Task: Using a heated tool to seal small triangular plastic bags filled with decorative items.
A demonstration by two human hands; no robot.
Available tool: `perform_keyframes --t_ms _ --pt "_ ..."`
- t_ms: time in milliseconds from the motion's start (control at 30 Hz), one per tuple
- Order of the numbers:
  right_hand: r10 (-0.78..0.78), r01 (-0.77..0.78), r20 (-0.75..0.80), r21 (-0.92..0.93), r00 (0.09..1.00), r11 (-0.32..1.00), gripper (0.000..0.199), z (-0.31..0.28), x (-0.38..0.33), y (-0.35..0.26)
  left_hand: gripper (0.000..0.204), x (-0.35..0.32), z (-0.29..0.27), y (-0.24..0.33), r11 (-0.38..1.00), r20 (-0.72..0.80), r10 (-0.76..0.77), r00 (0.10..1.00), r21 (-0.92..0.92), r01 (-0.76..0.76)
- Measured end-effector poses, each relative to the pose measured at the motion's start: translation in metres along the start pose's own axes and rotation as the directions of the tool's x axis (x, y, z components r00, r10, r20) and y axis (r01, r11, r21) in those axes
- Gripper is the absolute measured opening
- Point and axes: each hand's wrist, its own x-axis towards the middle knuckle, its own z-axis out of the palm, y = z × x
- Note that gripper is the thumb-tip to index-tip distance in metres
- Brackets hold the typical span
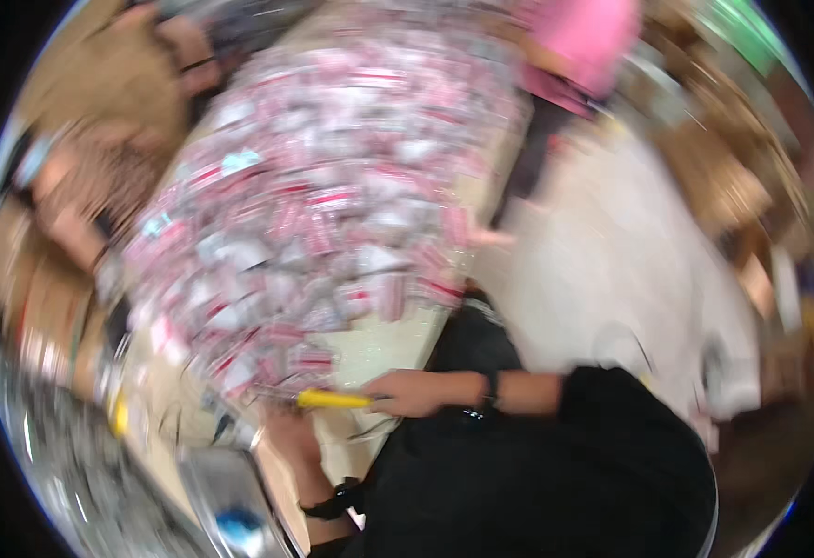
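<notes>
My right hand [412,392] is closed round the end of a tool with a yellow handle [333,399]. Its thin, greyish front part points left toward my left hand [291,435]; blur hides what kind of tool it is. The fingers of my left hand are smeared, beside the tool's front end and the near edge of a big heap of small clear packets [333,209]. Red and pink stripes mark these packets, and whitish contents show in many. Whether the left hand grips a packet cannot be made out.
The heap spreads along a pale table [384,344]. A metal tray [226,479] with something blue in it lies at the near left. Another person in pink [579,46] stands at the far right side, and others work along the left. Cardboard boxes [709,172] line the right.
</notes>
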Motion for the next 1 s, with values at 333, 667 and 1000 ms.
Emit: perform_keyframes --t_ms 333,667,1000 --pt "0.194 -0.328 0.368 0.348 0.909 0.878 0.021 0.014 0.047 -0.026 0.023 -0.137 0.036 0.058 0.781 -0.238 0.066 0.969 0.617 0.098" --pt "0.021 -0.327 0.514 0.514 0.858 0.793 0.02 0.079 0.087 -0.025 0.056 -0.215 0.015 0.018 0.136 -0.492 0.048 0.869 0.865 0.483" --pt "0.136 -0.179 0.468 0.048 0.873 0.983 0.026 0.078 0.09 -0.002 0.033 -0.231 0.042 0.29 0.527 -0.43 0.6 0.674 0.847 0.071"
